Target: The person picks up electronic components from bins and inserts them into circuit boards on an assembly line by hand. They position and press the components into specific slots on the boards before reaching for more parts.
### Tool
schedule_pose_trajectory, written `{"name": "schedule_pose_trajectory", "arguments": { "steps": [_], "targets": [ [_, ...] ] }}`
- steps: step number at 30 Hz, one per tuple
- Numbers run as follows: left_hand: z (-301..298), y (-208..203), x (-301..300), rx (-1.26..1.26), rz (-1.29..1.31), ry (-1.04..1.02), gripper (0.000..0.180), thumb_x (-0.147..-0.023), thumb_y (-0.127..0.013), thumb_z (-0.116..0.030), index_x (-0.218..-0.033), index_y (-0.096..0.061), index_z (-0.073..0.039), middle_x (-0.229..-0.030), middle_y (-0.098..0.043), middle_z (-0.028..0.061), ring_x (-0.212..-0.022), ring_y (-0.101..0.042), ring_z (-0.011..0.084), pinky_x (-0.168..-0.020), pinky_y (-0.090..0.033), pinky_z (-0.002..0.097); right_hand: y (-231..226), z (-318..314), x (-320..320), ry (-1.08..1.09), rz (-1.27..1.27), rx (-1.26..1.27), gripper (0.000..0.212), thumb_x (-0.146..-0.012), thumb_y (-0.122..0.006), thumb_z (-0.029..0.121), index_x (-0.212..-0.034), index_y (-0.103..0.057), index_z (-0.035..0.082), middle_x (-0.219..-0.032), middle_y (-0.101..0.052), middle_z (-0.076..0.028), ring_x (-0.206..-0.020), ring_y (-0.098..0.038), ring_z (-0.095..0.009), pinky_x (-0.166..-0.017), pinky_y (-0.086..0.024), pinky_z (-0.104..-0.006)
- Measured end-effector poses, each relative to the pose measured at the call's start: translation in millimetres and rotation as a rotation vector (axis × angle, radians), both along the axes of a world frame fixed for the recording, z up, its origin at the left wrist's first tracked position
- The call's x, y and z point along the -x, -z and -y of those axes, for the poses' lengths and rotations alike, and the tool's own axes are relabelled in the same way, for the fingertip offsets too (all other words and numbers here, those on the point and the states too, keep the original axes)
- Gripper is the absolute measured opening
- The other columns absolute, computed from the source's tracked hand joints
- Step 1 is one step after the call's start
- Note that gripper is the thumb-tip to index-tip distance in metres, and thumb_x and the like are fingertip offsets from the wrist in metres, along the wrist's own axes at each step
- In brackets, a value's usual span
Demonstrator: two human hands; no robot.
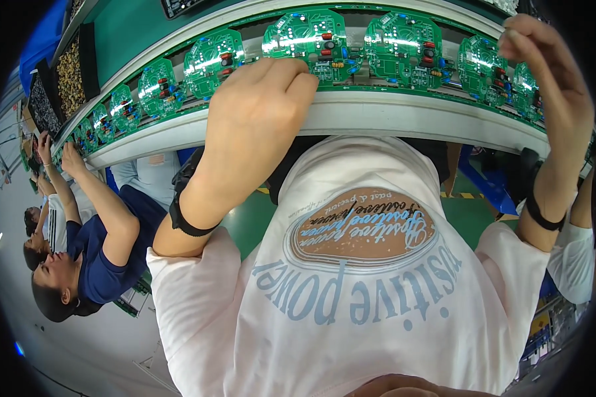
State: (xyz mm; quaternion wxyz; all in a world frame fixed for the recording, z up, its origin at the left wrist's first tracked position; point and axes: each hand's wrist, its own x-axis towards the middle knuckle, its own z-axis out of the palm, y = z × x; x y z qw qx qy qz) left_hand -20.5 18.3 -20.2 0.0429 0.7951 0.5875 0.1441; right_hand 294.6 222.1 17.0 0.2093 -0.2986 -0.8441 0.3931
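Note:
My left hand (261, 109) is closed, knuckles up, over the near edge of a conveyor rail. Its fingertips are bent down out of sight beside a green circuit board (304, 36), so anything pinched there is hidden. At the right, my right hand (553, 69) is raised with its fingers curled and the tips drawn together. Whatever those tips hold, if anything, is too small to make out. Below them is another green board (481, 71) with red, blue and black components. Between my hands lies one more populated board (404, 49).
A pale metal rail (404, 109) runs along the near side of the row of boards. Beyond the line at far left are bins of small tan parts (69, 76) and grey parts (44, 102). Co-workers sit along the left, one in a dark blue top (112, 264).

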Motion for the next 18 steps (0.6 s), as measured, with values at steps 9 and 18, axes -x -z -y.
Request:
{"name": "schedule_pose_trajectory", "arguments": {
  "steps": [9,18],
  "targets": [
    [-18.2,-20.2,-6.2,0.01,-0.105,0.067,0.01,-0.074,-0.069,-0.01,-0.081,-0.064,-0.005,-0.083,-0.06,0.0068,-0.081,-0.064,0.0266,-0.067,-0.052,0.0405,30.5,60.5,30.3,0.078,-0.305,0.439,0.024,-0.1,-0.06,-0.007,-0.122,-0.068,-0.005,-0.109,-0.072,-0.009,-0.098,-0.071,-0.016,-0.089,-0.058,-0.0303],
    [-126.0,-45.3,-3.4,-0.222,0.095,0.095,0.005,-0.087,-0.07,-0.007,-0.092,-0.07,-0.004,-0.085,-0.068,0.0123,-0.084,-0.067,0.034,-0.073,-0.055,0.0413,34.8,81.0,44.5,0.22,-0.261,0.213,0.015,-0.098,-0.063,-0.004,-0.112,-0.07,-0.004,-0.102,-0.075,-0.006,-0.094,-0.073,-0.013,-0.083,-0.056,-0.0249]
  ]
}}
